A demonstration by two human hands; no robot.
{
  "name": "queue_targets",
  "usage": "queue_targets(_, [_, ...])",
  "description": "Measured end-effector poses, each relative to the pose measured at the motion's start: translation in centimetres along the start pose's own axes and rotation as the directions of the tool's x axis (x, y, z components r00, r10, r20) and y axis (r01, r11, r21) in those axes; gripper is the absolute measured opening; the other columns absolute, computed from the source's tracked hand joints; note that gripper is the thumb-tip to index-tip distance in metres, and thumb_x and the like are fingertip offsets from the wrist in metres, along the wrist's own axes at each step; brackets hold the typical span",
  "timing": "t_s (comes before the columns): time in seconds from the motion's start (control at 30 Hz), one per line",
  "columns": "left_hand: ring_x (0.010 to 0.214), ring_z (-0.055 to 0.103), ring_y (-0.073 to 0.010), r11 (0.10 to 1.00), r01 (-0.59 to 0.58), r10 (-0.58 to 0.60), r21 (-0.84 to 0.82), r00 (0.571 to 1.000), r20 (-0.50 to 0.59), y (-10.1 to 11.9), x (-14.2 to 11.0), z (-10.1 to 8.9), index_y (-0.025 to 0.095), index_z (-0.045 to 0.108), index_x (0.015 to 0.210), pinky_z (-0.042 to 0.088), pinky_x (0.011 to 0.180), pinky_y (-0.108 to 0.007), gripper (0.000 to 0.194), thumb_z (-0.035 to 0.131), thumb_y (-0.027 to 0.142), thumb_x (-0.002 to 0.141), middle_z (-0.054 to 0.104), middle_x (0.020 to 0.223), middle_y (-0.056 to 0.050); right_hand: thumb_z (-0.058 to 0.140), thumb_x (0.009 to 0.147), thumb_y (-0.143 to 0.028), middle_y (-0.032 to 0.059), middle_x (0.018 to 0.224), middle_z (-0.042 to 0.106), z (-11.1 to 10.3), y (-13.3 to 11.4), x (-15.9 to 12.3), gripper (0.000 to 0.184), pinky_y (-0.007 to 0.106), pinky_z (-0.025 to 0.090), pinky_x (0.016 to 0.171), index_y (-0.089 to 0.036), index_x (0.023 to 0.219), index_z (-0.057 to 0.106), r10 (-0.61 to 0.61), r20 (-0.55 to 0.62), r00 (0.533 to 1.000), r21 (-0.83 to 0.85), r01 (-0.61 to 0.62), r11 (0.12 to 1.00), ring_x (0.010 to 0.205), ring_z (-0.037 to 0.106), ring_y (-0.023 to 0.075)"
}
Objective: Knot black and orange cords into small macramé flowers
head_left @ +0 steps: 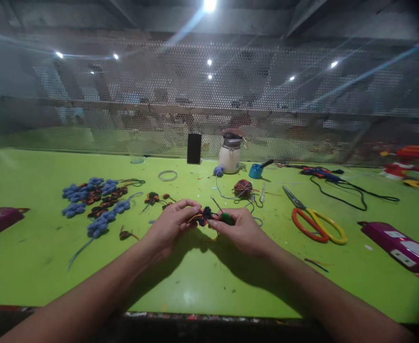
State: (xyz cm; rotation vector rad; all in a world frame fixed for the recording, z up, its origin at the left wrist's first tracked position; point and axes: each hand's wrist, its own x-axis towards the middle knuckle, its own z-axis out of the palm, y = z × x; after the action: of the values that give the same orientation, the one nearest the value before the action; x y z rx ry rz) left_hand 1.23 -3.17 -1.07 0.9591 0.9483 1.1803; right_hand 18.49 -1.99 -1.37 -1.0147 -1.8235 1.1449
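Note:
A small dark crochet flower [205,215] with red and orange strands is pinched in the fingers of my left hand [172,225]. My right hand [244,232] is closed around the green handle of a crochet hook [227,218], whose thin metal shaft points up and left. The right thumb also reaches the flower's edge. A loose orange strand hangs below the flower. Behind my hands lies a ball of multicoloured yarn [243,187]. To the left are several blue crochet flowers [98,224] and some black-and-orange ones [152,198].
Scissors [311,219] with red and yellow handles lie right. A purple power strip [400,247] is at the far right. Along the back stand a phone [194,148], a white jar [230,157] and a blue pot [255,171]. A ring [167,176] lies nearby on the green table [181,290].

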Motion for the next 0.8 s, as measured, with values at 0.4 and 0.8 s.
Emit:
queue_targets(0.4, [0.072, 0.054, -0.0152, 0.995, 0.097, -0.097, 0.001, 0.991, 0.092, -0.01, 0.26, -0.77, 0.011, 0.066, 0.09, 0.039, 0.056, -0.023, 0.027, 0.053, 0.031, 0.078, 0.064, 0.088, -0.011, 0.061, 0.071, -0.026, -0.0007, 0.054, 0.044, -0.4, 0.75, 0.68, 0.014, 0.026, 0.024, 0.049, -0.014, 0.064, 0.065, 0.003, -0.018, 1.0, -0.111, -0.005, 0.994, 0.051, 0.035, 0.0093])
queue_targets(0.8, [0.068, 0.057, -0.0119, 0.997, 0.048, -0.061, 0.058, 0.962, 0.266, 0.18, 0.37, -0.79, 0.009, 0.066, 0.086, 0.041, 0.06, -0.022, 0.022, 0.069, 0.012, 0.064, 0.066, 0.082, -0.01, 0.059, 0.071, -0.028, -0.0018, 0.055, 0.045, -0.44, 0.86, 0.69, 0.016, 0.024, 0.021, 0.047, -0.015, 0.064, 0.063, 0.053, 0.07, 0.996, 0.031, -0.055, 0.998, 0.05, 0.034, 0.0084])
